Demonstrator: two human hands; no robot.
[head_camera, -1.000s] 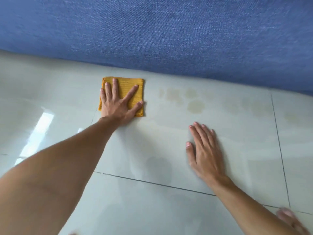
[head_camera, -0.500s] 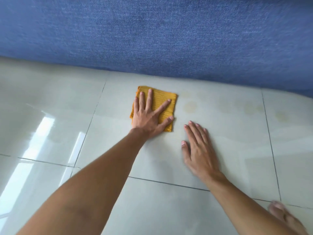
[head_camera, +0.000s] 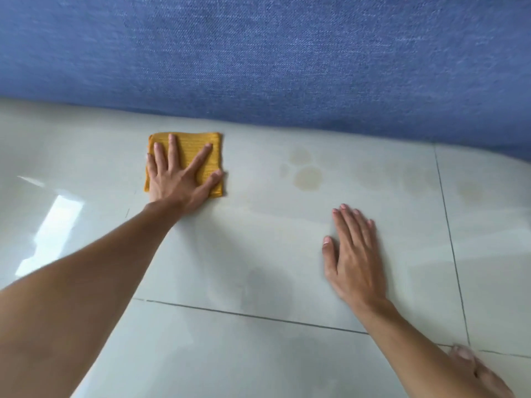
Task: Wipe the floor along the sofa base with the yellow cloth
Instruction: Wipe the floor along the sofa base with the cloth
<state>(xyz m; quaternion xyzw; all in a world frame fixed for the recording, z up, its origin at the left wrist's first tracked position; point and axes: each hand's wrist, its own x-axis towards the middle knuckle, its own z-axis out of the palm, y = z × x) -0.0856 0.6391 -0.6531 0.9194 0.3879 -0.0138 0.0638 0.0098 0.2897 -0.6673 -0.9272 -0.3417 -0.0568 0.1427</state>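
The folded yellow cloth (head_camera: 198, 142) lies on the pale tiled floor (head_camera: 258, 248), a little in front of the blue fabric sofa base (head_camera: 287, 67). My left hand (head_camera: 178, 179) presses flat on the cloth with its fingers spread, covering most of it. My right hand (head_camera: 355, 254) rests flat on the bare tile to the right, nearer to me, holding nothing. Faint brownish stains (head_camera: 307, 178) mark the floor between the cloth and my right hand, close to the sofa.
Fainter marks (head_camera: 471, 191) continue to the right along the sofa. Dark grout lines (head_camera: 448, 225) cross the glossy tiles. A bare foot (head_camera: 474, 369) shows at the bottom right corner. Window light reflects on the left tiles (head_camera: 54, 222).
The cloth under my left hand slid right toward the stains, then back left away from them. My right hand stayed flat on the tile.
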